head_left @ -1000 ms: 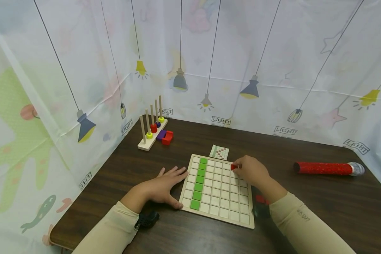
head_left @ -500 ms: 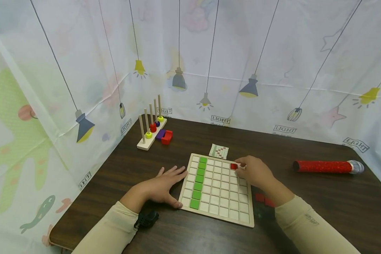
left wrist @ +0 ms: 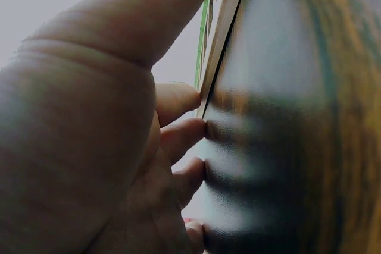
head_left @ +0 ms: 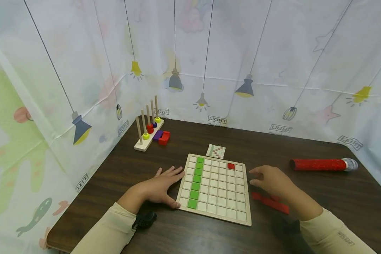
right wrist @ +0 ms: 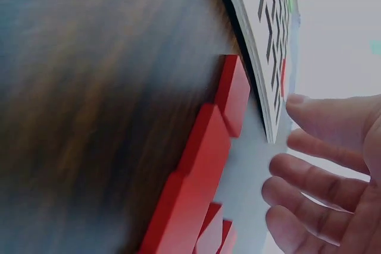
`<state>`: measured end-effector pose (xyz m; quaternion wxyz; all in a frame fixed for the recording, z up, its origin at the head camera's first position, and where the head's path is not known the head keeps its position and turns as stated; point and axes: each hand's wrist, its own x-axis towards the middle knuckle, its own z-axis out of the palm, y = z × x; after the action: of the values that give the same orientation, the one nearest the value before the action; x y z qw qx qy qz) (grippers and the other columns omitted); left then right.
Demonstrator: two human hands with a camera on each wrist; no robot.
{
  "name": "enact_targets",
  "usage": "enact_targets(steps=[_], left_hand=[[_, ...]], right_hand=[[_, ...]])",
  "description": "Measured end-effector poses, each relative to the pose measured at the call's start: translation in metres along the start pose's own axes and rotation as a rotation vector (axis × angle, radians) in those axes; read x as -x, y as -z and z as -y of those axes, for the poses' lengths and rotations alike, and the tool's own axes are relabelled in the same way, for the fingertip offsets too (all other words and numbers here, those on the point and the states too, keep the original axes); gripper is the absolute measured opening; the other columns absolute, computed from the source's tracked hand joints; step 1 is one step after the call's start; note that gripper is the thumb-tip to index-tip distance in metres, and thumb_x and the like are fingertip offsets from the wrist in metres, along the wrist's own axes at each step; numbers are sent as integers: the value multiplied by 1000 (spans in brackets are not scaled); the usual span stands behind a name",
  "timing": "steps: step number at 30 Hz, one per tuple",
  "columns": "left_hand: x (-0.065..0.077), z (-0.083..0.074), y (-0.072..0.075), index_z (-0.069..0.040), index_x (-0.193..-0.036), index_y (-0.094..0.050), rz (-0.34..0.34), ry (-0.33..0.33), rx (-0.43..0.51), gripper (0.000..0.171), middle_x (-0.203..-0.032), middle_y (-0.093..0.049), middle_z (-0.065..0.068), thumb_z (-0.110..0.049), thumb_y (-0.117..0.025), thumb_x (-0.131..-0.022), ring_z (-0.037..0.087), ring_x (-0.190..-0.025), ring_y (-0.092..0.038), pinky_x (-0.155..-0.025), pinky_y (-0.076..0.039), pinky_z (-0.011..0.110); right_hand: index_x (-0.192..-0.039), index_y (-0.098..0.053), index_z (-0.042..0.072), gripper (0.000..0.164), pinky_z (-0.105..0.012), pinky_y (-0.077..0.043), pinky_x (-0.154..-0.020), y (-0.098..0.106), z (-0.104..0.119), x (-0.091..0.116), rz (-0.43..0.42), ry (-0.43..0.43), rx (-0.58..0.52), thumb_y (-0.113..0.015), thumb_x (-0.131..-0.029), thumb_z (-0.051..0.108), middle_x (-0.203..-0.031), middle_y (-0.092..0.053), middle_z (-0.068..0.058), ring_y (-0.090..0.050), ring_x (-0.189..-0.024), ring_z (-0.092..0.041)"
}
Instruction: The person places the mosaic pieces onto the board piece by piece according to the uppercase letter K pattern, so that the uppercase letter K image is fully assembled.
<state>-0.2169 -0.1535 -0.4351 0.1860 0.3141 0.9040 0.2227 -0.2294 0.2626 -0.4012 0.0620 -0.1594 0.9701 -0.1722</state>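
Note:
A wooden grid board (head_left: 221, 201) lies on the dark table, its squares mostly cream. One column holds several green tiles (head_left: 195, 187), and a lone red tile (head_left: 230, 166) sits in the top row towards the right. My left hand (head_left: 157, 187) rests at the board's left edge, fingers spread, thumb at the near corner. To the right of the board, my right hand (head_left: 271, 180) hovers with relaxed fingers and holds nothing. Below it lie several loose red tiles (head_left: 274, 204), partly hidden by that hand in the head view; the right wrist view shows these red tiles (right wrist: 199, 150) beside the board.
A small pattern card (head_left: 216, 151) lies behind the board. At the back left stands a peg stacker (head_left: 143, 144) with coloured rings, beside purple (head_left: 157, 135) and red blocks (head_left: 164, 138). A red toy microphone (head_left: 320, 164) lies at the right. A printed curtain hangs behind the table.
My right hand has let go of the red tile, which now lies in the top row, and has moved right and nearer, over the loose tiles. My left hand stays at the board.

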Motion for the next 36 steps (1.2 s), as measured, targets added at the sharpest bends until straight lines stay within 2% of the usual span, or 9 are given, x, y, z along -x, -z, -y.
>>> enact_targets(steps=[7,13,18,26,30,36], left_hand=[[-1,3,-2,-19,-166,-15,-7,-4,-10,112,-171,-6,2,-59,-79,-82,28,-155,3,-117,8,61],[-1,4,-3,-19,-166,-16,-7,-3,-5,113,-171,-7,2,-60,-79,-82,29,-155,2,-117,7,62],[-2,4,-3,-20,-166,-16,-7,-4,-8,112,-171,-7,2,-60,-79,-82,28,-155,3,-117,7,62],[-1,2,-3,-19,-165,-17,-14,-6,-7,111,-170,-8,2,-58,-80,-82,29,-155,2,-117,7,62],[-1,2,-2,-20,-165,-17,-10,-5,-3,111,-170,-8,2,-58,-80,-82,29,-155,2,-117,8,62],[-1,2,-2,-20,-166,-16,-5,0,-4,112,-171,-7,1,-59,-79,-82,28,-155,3,-117,8,62]], right_hand=[[-115,-76,7,42,-54,-53,-86,1,-1,22,102,-2,-38,-86,-82,32,-111,-70,-8,-66,-102,-30],[-104,-78,14,25,-51,-54,-84,-4,0,30,83,13,2,-86,-81,20,-100,-68,3,-66,-94,-21],[-96,-76,18,18,-49,-54,-80,-7,0,30,77,13,25,-84,-81,14,-94,-66,5,-62,-88,-17],[-87,-64,21,23,-39,-48,-69,-8,-8,27,37,15,-51,-85,-81,13,-81,-62,7,-56,-76,-15],[-88,-65,19,20,-39,-49,-69,-6,-14,22,26,40,-95,-84,-83,14,-82,-64,8,-58,-77,-14],[-91,-67,15,14,-39,-50,-70,0,-16,13,4,16,-132,-81,-87,12,-86,-66,5,-59,-79,-16]])
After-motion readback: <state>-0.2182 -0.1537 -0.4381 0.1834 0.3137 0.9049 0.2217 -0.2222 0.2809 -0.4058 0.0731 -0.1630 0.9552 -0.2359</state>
